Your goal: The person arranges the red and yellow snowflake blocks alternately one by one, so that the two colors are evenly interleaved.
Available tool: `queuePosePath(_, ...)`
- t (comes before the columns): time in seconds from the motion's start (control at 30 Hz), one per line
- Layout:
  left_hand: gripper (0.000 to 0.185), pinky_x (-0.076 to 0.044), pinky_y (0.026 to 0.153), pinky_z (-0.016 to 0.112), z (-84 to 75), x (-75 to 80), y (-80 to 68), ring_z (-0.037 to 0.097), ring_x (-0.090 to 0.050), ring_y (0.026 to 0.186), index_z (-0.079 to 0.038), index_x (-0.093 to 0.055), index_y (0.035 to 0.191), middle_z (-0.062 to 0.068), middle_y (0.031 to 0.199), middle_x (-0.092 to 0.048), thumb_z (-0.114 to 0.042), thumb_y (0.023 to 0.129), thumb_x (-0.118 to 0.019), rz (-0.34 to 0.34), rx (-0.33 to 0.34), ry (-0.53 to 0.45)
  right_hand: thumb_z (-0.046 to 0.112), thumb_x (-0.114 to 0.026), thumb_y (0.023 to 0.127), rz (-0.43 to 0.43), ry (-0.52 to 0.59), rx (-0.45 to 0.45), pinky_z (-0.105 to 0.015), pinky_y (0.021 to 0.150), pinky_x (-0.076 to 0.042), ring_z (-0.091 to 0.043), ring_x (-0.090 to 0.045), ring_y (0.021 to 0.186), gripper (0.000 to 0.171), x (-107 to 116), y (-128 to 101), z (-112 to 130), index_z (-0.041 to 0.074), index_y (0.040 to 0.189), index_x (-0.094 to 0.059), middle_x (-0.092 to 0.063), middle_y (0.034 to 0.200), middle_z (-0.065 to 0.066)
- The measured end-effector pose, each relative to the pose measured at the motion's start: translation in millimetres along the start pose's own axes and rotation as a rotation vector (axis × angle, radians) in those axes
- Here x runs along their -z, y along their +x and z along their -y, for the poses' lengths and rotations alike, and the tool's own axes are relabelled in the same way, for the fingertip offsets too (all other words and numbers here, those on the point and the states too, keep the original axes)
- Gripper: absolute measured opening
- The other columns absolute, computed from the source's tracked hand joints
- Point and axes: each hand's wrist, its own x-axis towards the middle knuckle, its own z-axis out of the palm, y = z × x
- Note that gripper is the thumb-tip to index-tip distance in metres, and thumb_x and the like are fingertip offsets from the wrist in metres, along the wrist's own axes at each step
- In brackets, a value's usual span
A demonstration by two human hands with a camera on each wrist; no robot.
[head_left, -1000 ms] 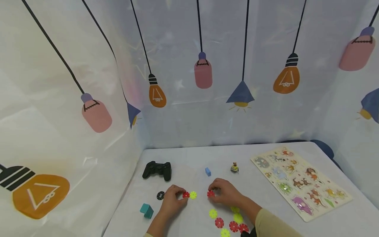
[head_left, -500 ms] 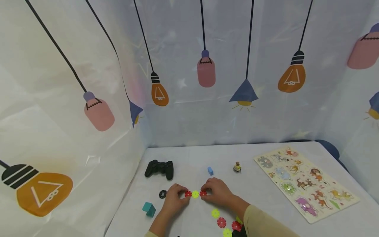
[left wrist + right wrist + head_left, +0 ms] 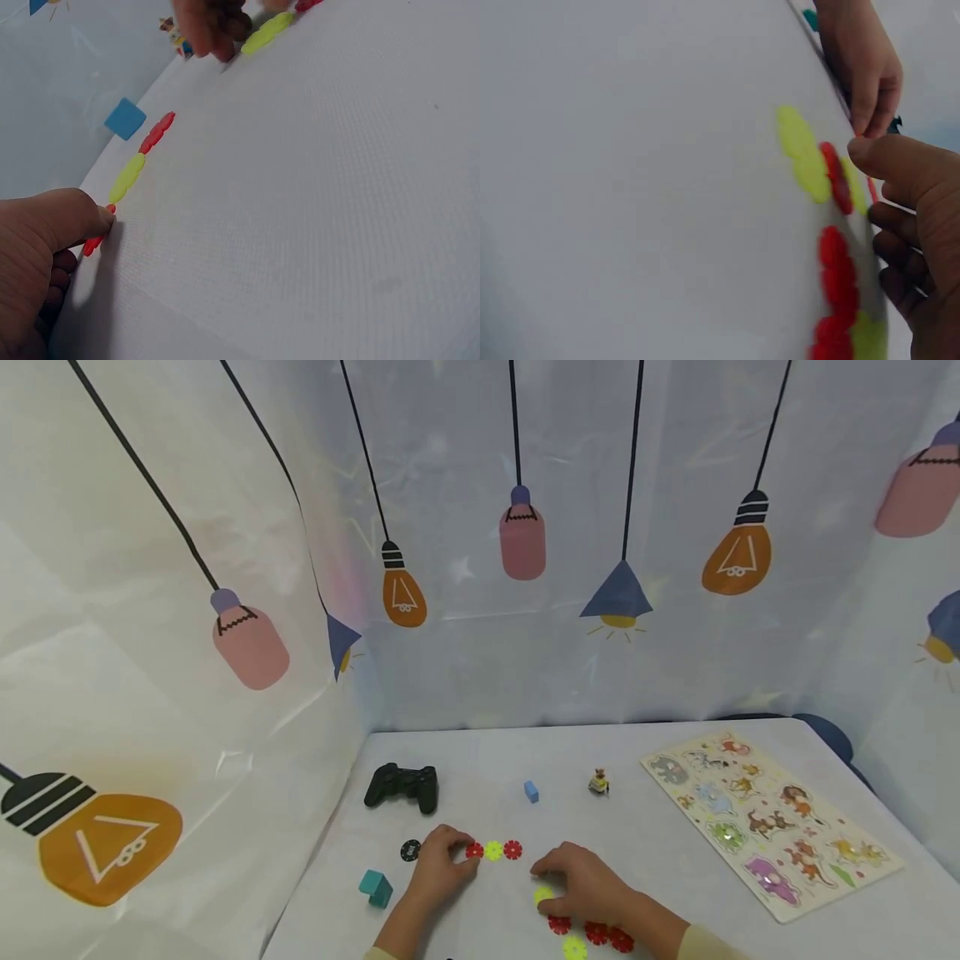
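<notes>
Resting on the white table (image 3: 675,852), our left hand (image 3: 438,864) pinches the red disc (image 3: 473,851) at the near-left end of a short row of 3 toothed discs; from the left wrist we see the thumb pressed on that disc's edge. Just right of it in the row sits a yellow disc (image 3: 492,851), and touching that, a second red disc (image 3: 513,849). Our right hand (image 3: 581,883) lies apart from the left, nearer to us and to the right of the row, fingers curled down over a loose yellow-green disc (image 3: 543,896); from the right wrist view the thumb tip hovers at the edge of the pile, and we cannot tell whether the fingers actually grip it. Beside that hand lies a cluster of spare discs (image 3: 592,935), red and yellow-green. Taking the row as our landmark: a black disc (image 3: 408,851) lies just left of it beyond our left hand, a teal block (image 3: 374,888) further left and nearer us, a black game controller (image 3: 401,787) behind and left, a small blue cube (image 3: 531,791) right behind, a tiny toy figure (image 3: 597,783) behind and right, and an animal puzzle board (image 3: 765,822) well off to the right.
</notes>
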Motion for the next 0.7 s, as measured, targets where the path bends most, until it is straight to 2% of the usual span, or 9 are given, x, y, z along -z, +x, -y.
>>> queuePosePath(0.17, 0.023, -0.049, 0.085, 0.036, 1.1, -1.0, -0.7, 0.012, -0.053, 0.094, -0.021, -0.071, 0.101, -0.011, 0.097, -0.056, -0.023, 0.08, -0.081, 0.005, 0.019, -0.001, 0.045, -0.079, 0.08, -0.02, 0.015, 0.032, -0.032, 0.086, -0.05, -0.001, -0.053, 0.094, 0.036, -10, -14, -2, 0.029, 0.111, -0.072, -0.06, 0.104, 0.023)
queuePosePath(0.4, 0.024, -0.05, 0.085, 0.036, -0.4, -0.8, -1.7, 0.012, -0.053, 0.095, -0.021, -0.071, 0.101, -0.01, 0.097, -0.056, -0.021, 0.079, -0.08, 0.02, 0.031, -0.011, 0.041, -0.078, 0.082, -0.034, -0.023, 0.041, -0.032, 0.085, -0.051, 0.0, -0.052, 0.092, 0.034, -15, -14, -2, 0.025, 0.112, -0.072, -0.061, 0.103, 0.022)
queuePosePath(0.5, 0.023, -0.05, 0.084, 0.036, -2.6, 0.3, -1.6, 0.013, -0.053, 0.094, -0.02, -0.071, 0.101, -0.01, 0.097, -0.056, -0.021, 0.08, -0.08, 0.021, 0.019, -0.01, 0.041, -0.078, 0.082, -0.063, -0.02, 0.001, -0.036, 0.087, -0.051, -0.003, -0.053, 0.094, 0.037, -11, -9, -2, 0.025, 0.115, -0.07, -0.061, 0.105, 0.021)
queuePosePath(0.7, 0.023, -0.05, 0.086, 0.038, -4.9, 0.6, -1.4, 0.013, -0.053, 0.094, -0.02, -0.071, 0.101, -0.01, 0.097, -0.056, -0.021, 0.08, -0.08, 0.023, 0.038, -0.003, 0.034, -0.079, 0.083, -0.185, -0.033, -0.058, -0.045, 0.093, -0.049, -0.015, -0.057, 0.105, 0.041, 0, 14, -7, 0.019, 0.12, -0.068, -0.063, 0.111, 0.013)
